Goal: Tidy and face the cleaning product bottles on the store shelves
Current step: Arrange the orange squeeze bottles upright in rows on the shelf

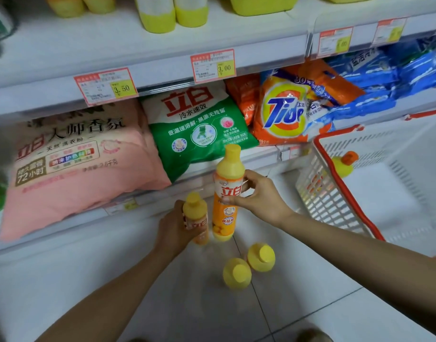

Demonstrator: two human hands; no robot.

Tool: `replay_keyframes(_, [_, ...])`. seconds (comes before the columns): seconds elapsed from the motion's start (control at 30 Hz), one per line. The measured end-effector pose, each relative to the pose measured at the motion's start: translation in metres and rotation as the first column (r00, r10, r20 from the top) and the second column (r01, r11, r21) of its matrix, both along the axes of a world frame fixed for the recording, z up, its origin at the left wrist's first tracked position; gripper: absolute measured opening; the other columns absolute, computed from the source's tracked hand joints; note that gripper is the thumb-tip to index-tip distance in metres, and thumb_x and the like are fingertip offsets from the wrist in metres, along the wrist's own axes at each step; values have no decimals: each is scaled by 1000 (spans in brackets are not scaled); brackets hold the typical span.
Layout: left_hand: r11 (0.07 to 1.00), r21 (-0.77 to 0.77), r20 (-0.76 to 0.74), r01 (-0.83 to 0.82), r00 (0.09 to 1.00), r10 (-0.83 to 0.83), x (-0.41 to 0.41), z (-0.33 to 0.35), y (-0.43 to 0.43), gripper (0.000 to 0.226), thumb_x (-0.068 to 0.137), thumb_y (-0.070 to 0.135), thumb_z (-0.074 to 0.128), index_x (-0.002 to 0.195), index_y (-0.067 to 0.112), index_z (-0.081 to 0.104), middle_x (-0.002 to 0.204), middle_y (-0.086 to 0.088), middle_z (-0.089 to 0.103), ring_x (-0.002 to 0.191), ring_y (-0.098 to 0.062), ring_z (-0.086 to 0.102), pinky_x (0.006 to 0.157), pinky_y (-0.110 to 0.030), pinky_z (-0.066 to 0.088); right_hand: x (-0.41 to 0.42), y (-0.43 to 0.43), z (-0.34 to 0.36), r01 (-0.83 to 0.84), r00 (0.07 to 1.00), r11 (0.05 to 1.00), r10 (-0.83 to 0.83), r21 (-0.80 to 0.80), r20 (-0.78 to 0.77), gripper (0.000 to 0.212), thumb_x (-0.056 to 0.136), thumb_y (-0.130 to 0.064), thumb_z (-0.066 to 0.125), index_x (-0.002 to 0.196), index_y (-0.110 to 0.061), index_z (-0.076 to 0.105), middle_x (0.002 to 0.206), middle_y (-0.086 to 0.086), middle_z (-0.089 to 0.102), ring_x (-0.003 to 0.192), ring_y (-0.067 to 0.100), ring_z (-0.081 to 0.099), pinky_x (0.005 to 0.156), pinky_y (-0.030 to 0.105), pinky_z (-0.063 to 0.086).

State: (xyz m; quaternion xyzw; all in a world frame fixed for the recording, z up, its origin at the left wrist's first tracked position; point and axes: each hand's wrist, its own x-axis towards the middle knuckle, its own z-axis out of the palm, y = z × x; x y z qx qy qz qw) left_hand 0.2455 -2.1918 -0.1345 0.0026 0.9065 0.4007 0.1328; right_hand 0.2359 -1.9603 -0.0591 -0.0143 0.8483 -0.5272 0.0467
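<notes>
Bare forearms point(108, 294) enter from the lower edge. The left grip point(177, 225) curls around a short yellow-orange plastic bottle point(196, 218). Just beside it, the right grip point(261, 196) pinches a taller yellow-orange bottle with a red logo label point(228, 193) at mid-body, upright and label forward. Below, two yellow plastic bottles point(237, 272) stand on the white tiled floor point(310, 280). At right, a white slotted basket with a red rim point(335, 174) holds another yellow bottle point(342, 166). Recommended handling: seat each held bottle upright beside the yellow bottles on the upper shelf point(157, 18), label outward, one at a time, before collecting the rest.
</notes>
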Motion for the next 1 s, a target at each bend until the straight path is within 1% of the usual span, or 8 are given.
replay_keyframes(0.13, [1000, 24, -4, 15, 1000, -15, 4, 5, -9, 85, 47, 72, 62, 115, 22, 53, 95, 17, 61, 88, -15, 61, 68, -27, 42, 0, 4, 8, 28, 1000, 999, -28, -24, 14, 47, 70, -32, 88, 109, -16, 67, 93, -3, 72, 76, 2, 59, 76, 27, 54])
replay_keyframes(0.33, [992, 18, -6, 128, 992, -127, 19, 9, -16, 62, 53, 75, 66, 102, 40, 54, 95, 20, 66, 90, -6, 63, 78, -31, 49, 3, 13, 32, 103, 995, 988, -101, -115, 18, 52, 70, -34, 87, 113, -13, 66, 100, 1, 74, 92, 28, 67, 84, 52, 56])
replay_keyframes(0.5, [954, -62, 73, 292, 955, -287, 12, 22, -21, 85, 52, 74, 58, 125, 30, 53, 119, 11, 64, 109, -11, 59, 90, -31, 48, 5, 15, 54, 145, 989, 978, -148, -148, -13, 63, 63, -44, 82, 115, -14, 65, 101, -1, 74, 89, 21, 67, 81, 45, 60])
replay_keyframes(0.6, [874, -73, 268, 480, 854, -447, -9, 52, -36, 120, 47, 65, 48, 153, 17, 19, 157, -1, 28, 141, -14, 31, 113, -22, 26, 1, 16, 65, 183, 982, 952, -186, -245, 9, 56, 70, -29, 81, 119, -8, 62, 106, 6, 73, 90, 17, 71, 72, 35, 63])
replay_keyframes(0.7, [930, 106, 65, 351, 931, -358, -16, 89, -33, 93, 60, 60, 51, 146, 34, 28, 154, 8, 34, 138, -3, 34, 116, -27, 27, 0, 16, 78, 235, 970, 912, -242, -338, 20, 57, 70, -33, 78, 117, -7, 61, 108, 8, 72, 90, 18, 74, 68, 30, 62])
replay_keyframes(0.8, [921, 309, -76, 239, 971, -227, -11, 122, 3, 66, 67, 63, 66, 128, 49, 44, 128, 25, 57, 116, 9, 51, 97, -19, 43, -2, 9, 91, 280, 955, 870, -294, -406, 31, 52, 72, -34, 77, 114, -8, 61, 100, 2, 73, 84, 14, 75, 63, 29, 61])
replay_keyframes(0.9, [898, 375, -110, 228, 973, -202, -12, 141, 29, 44, 69, 47, 82, 108, 42, 61, 101, 22, 72, 93, 3, 67, 77, -14, 52, -7, 4, 102, 283, 957, 859, -282, -426, 67, 51, 81, -36, 72, 119, -4, 57, 102, 6, 73, 84, 13, 74, 64, 28, 60])
replay_keyframes(1.0, [794, 562, 22, 232, 955, -294, -15, 150, 23, 19, 85, 28, 73, 103, 27, 71, 96, 8, 76, 88, -6, 71, 75, -19, 54, -12, 13, 117, 246, 969, 868, -208, -431, 136, 67, 83, -53, 58, 126, -3, 52, 113, 12, 70, 91, 17, 73, 71, 28, 60])
